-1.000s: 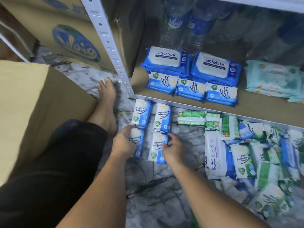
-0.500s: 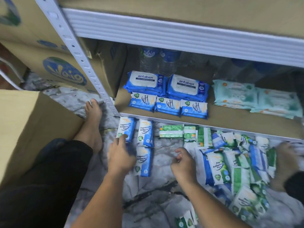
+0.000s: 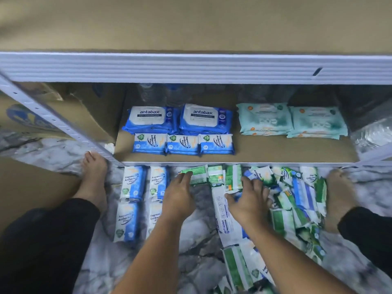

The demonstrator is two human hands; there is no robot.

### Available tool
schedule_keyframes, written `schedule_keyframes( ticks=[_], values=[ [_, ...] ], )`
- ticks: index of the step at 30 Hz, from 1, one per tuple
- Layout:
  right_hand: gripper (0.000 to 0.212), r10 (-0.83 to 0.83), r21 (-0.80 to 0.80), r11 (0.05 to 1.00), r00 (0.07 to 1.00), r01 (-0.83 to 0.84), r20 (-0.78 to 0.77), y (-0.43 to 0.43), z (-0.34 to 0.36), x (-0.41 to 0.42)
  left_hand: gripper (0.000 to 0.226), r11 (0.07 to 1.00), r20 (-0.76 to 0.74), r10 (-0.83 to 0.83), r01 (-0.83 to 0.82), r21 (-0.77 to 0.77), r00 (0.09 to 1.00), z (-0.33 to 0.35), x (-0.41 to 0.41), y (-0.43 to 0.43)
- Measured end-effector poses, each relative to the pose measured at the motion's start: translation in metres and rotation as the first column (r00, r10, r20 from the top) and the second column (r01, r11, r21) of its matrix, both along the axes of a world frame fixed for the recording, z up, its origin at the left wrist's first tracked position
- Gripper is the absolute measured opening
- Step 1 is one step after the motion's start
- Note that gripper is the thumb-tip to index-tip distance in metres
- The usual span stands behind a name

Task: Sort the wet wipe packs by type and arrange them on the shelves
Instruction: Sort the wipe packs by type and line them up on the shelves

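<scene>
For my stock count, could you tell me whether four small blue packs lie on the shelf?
No, only three small blue packs lie in a row on the shelf.

Left grip [image 3: 178,196] from blue packs [image 3: 133,183] to green pack [image 3: 198,171], right grip [image 3: 250,200] onto pile [image 3: 297,200].

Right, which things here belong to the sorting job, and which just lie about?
Job: small blue-and-white floor packs, green packs, mixed pile, large blue shelved packs, pale teal packs, brown shelf board.
Lying about: clear water bottles, brown cardboard box.
</scene>
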State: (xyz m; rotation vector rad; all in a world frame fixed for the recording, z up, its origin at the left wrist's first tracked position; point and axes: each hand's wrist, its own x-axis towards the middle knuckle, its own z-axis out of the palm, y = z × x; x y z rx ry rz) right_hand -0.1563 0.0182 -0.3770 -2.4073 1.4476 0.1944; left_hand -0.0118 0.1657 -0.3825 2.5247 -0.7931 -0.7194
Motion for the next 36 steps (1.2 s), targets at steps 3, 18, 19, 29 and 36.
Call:
schedule_keyframes(
  ticks=[3, 18, 19, 29, 36],
  values=[
    [0.085, 0.014, -0.045, 0.999, 1.000, -0.015, -0.015, -0.003, -0.015, 0.002, 0.079, 0.987, 0.024, -0.049, 0.045, 0.154, 0.998, -0.018, 0.010, -0.018],
    [0.078, 0.019, -0.184, 0.983, 0.995, -0.001, 0.094, -0.019, -0.037, 0.011, 0.091, 0.956, 0.114, -0.072, 0.036, 0.293, 0.991, -0.044, 0.028, -0.050],
    [0.077, 0.016, -0.174, 0.985, 0.992, 0.006, 0.123, -0.021, -0.033, 0.009, 0.090, 0.957, 0.100, -0.070, 0.038, 0.289, 0.993, -0.039, 0.026, -0.049],
    [0.021, -0.446, 0.462, 0.863, 0.733, 0.202, 0.513, -0.046, 0.072, -0.051, 0.018, 0.998, -0.396, 0.033, -0.050, -0.033, 0.917, 0.062, -0.024, -0.037],
    [0.038, -0.807, 0.810, 0.550, 0.377, 0.201, 0.455, -0.052, 0.139, -0.110, 0.027, 0.901, -0.785, 0.161, -0.414, -0.131, 0.599, 0.151, -0.077, -0.021]
  ],
)
